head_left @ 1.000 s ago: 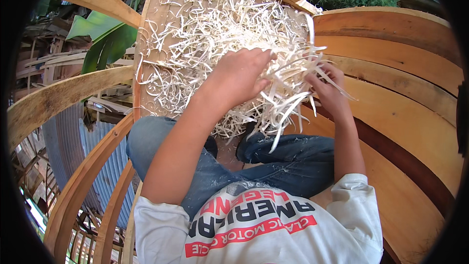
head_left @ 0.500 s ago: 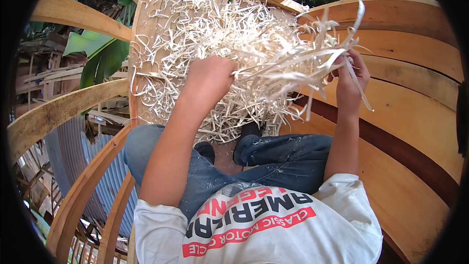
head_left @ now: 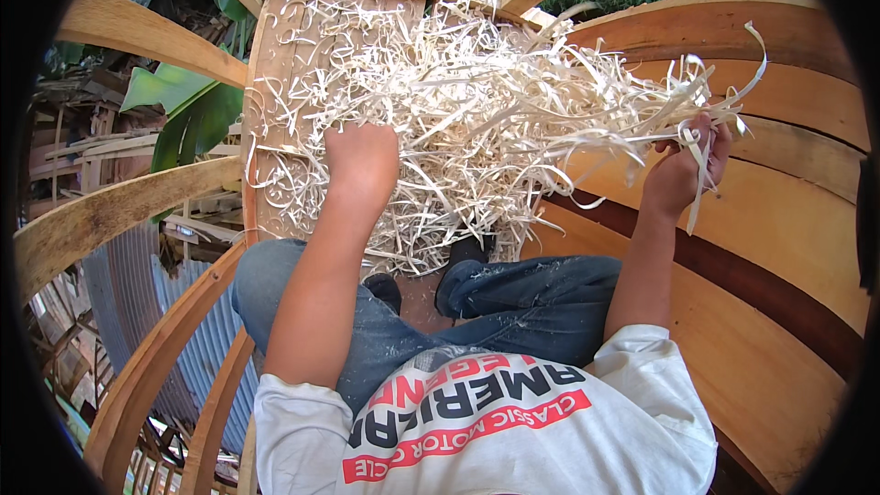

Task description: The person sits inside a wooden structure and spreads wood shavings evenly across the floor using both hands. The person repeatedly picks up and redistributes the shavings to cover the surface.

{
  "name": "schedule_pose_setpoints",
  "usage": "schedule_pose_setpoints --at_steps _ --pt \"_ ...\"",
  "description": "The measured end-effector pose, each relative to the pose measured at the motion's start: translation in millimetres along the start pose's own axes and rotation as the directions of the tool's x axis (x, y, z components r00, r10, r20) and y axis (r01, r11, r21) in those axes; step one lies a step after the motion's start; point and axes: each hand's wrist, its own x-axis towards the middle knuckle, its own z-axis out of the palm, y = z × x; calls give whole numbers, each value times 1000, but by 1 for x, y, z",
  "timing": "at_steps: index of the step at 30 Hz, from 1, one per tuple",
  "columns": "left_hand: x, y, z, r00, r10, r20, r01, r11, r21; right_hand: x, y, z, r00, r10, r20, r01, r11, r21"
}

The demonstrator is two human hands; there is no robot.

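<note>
Long, curly pale wood shavings [head_left: 440,92] lie in a thick, tangled heap on brown boards in front of me. At the right, my right hand [head_left: 689,165] is closed around a bundle of these shavings, raised off the heap. Loose strips stick out above its fingers and one hangs down past the wrist. My left hand [head_left: 363,160] is a fist in the left part of the heap, back of the hand toward me. Its fingertips are hidden, with shavings at its knuckles. Between the two hands the strips spread out loosely.
Curved wooden ribs [head_left: 128,192] with open gaps rise at the left. Curved orange-brown planks [head_left: 752,211] form a wall at the right. My bent legs in jeans [head_left: 541,298] sit just below the heap. Beyond the ribs are corrugated sheets [head_left: 206,348] and green leaves [head_left: 188,101].
My hands have moved farther apart: the left one leftward, the right one rightward and slightly down with its bundle. The strips between them are stretched out and spread more.
</note>
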Motion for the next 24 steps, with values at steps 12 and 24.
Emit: schedule_pose_setpoints --at_steps 12,24 --pt "-16 31 -15 736 359 -574 -652 603 -459 -48 13 35 715 367 595 -424 904 -49" --pt "-9 19 17 853 422 -306 -490 849 -198 -17 2 11 885 376 274 -423 896 136"
